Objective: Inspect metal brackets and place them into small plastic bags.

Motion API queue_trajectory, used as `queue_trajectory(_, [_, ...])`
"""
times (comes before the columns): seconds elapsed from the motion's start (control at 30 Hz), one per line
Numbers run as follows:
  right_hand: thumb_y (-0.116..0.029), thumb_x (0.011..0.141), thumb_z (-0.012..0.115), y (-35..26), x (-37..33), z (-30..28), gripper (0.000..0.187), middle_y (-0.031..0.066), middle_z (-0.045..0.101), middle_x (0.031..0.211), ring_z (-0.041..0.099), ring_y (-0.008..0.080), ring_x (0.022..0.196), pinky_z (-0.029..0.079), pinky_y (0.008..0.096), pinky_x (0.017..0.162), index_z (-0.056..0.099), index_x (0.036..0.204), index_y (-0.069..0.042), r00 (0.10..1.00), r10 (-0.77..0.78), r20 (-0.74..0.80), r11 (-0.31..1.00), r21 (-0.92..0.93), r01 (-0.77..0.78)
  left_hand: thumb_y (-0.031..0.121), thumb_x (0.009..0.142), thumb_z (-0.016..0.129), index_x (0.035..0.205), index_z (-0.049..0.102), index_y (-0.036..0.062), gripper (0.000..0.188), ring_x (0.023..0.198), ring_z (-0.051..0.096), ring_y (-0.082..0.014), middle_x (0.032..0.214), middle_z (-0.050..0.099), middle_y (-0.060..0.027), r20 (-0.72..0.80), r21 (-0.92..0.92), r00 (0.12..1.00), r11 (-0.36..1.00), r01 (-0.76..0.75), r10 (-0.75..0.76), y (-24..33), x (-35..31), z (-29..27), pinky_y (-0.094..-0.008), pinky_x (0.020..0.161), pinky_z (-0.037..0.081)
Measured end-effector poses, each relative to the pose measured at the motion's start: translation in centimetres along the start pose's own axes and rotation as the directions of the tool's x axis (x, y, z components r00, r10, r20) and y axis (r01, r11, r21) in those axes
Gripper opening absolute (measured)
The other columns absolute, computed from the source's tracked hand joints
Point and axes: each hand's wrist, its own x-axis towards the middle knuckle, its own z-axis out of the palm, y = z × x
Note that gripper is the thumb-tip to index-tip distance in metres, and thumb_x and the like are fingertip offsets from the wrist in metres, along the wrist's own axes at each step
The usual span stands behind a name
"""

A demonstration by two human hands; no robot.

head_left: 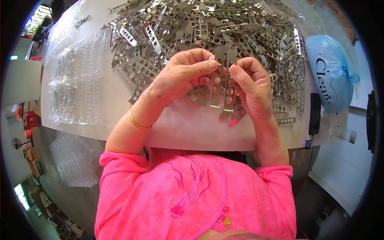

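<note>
My left hand (182,74) and my right hand (252,84) meet over the white table (188,128), pinching between them two flat metal strips with round holes (223,86), held upright side by side. The left thumb and fingers grip the left strip near its top. My right thumb presses the right strip. A gold bangle (137,121) sits on my left wrist. Behind the hands spreads a big heap of similar perforated metal strips (208,28).
Clear plastic blister trays (78,80) lie at the table's left, with more stacked below the edge (74,160). A blue plastic bag (330,72) and a black phone (315,114) sit at the right. A red pen (236,119) lies under the right hand.
</note>
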Motion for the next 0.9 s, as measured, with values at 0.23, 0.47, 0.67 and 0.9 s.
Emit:
queue_trajectory(0.23, [-0.015, 0.093, 0.072, 0.12, -0.06, 0.35, 0.016, 0.0011, 0.065, 0.080, 0.059, 0.0055, 0.061, 0.050, 0.0215, 0.050, 0.061, 0.098, -0.004, 0.999, -0.015, -0.040, 0.999, -0.037, 0.014, 0.015, 0.097, 0.067, 0.106, 0.062, -0.0002, 0.019, 0.083, 0.069, -0.0155, 0.096, 0.068, -0.0077, 0.005, -0.015, 1.000, 1.000, 0.004, -0.004, 0.00, -0.07, 0.08, -0.0277, 0.071, 0.058])
queue_trajectory(0.47, [-0.014, 0.094, 0.071, -0.11, -0.15, 0.41, 0.017, 0.0016, 0.065, 0.080, 0.059, 0.0068, 0.062, 0.050, 0.0220, 0.052, 0.060, 0.099, -0.004, 1.000, 0.011, -0.017, 0.999, -0.035, -0.011, 0.015, 0.097, 0.067, 0.106, 0.062, -0.0003, 0.018, 0.082, 0.070, -0.0165, 0.093, 0.067, -0.0072, 0.022, -0.015, 1.000, 1.000, 0.005, -0.005, 0.08, -0.15, 0.35, -0.0287, 0.070, 0.058])
queue_trajectory(0.67, [-0.014, 0.094, 0.071, 0.02, -0.12, 0.42, 0.016, 0.0021, 0.065, 0.080, 0.059, 0.0072, 0.061, 0.050, 0.0228, 0.050, 0.059, 0.098, -0.004, 0.999, -0.028, -0.016, 0.999, -0.046, 0.027, 0.015, 0.097, 0.067, 0.106, 0.061, 0.0003, 0.018, 0.082, 0.071, -0.0166, 0.092, 0.067, -0.0069, 0.028, -0.004, 1.000, 1.000, 0.009, -0.009, 0.01, -0.15, 0.15, -0.0286, 0.070, 0.058])
queue_trajectory(0.9, [-0.014, 0.094, 0.070, -0.14, -0.18, 0.52, 0.016, 0.0023, 0.064, 0.079, 0.059, 0.0073, 0.060, 0.050, 0.0229, 0.049, 0.059, 0.097, -0.004, 1.000, -0.019, -0.001, 0.998, -0.052, 0.018, 0.015, 0.097, 0.067, 0.105, 0.061, 0.0009, 0.017, 0.082, 0.071, -0.0164, 0.092, 0.067, -0.0064, 0.010, 0.012, 1.000, 1.000, 0.011, -0.012, 0.08, -0.26, 0.28, -0.0285, 0.069, 0.058])
